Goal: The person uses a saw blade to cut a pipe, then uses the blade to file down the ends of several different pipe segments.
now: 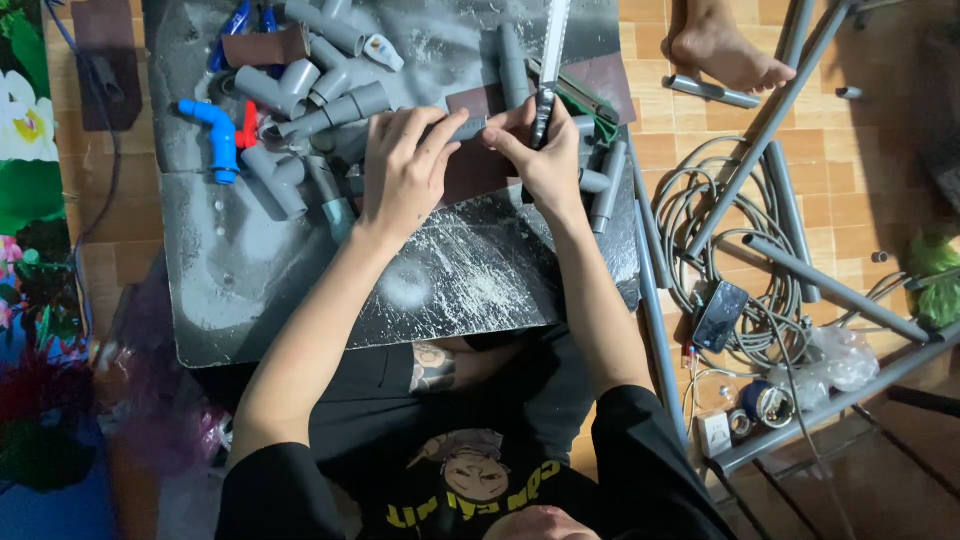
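The dark board (300, 300) is bare and dusty along its near edge, with grey fittings (320, 100) crowded far left and a blue elbow (215, 135) beside them. At the board's middle, the left hand (400, 175) and right hand (545, 155) pinch closed on a short grey pipe (470, 127). A saw (550, 60) stands just beside the right hand.

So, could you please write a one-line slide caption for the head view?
Left hand and right hand hold a short grey plastic pipe piece over a dusty dark board.
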